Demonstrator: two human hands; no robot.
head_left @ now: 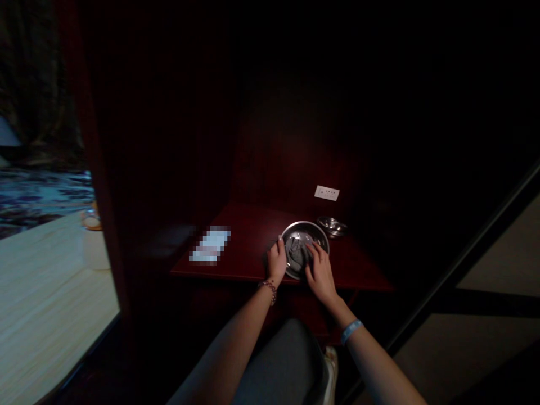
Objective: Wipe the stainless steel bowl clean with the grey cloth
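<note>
A round stainless steel bowl (302, 225) rests near the front edge of the dark red shelf. Crumpled inside it is a grey cloth (296, 254). My left hand (277, 262) grips the bowl's left rim, thumb at the edge. Reaching over the right side of the rim, my right hand (320, 274) has its thumb and fingertips bent around the right part of the cloth. The palm side of that hand is hidden. Behind and to the right stand shiny metal bowls (332, 226), apparently stacked.
The red shelf (248, 225) sits in a dark cabinet recess. On its left lies a blurred-out pale rectangle (211, 246). A white socket plate (327, 193) is on the back wall. At far left is a light wooden surface (46, 304). My knee (282, 360) is below the shelf.
</note>
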